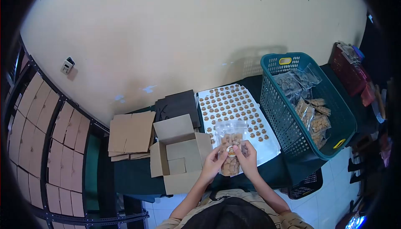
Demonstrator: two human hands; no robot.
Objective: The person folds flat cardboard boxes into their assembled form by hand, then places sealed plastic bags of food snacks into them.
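Observation:
A clear zip pouch of small tan snack pieces (230, 138) is held upright in front of my body. My left hand (214, 161) grips its left side and my right hand (247, 158) its right side, both thumbs meeting at a round sticker (231, 151) on the pouch front. Behind the pouch lies a white sheet of round stickers (267, 147), with bare gaps near its lower part. Just left of my hands stands an open cardboard box (158, 162), its flaps spread; a smaller square shows on its floor.
At right stands a green plastic basket (273, 99) with several filled pouches (319, 122) and clear bags. Flattened cardboard (129, 133) and black folded bags (175, 105) lie at left on the dark-covered table. A shelf of boxes (62, 162) stands far left. A dark crate (307, 185) sits below.

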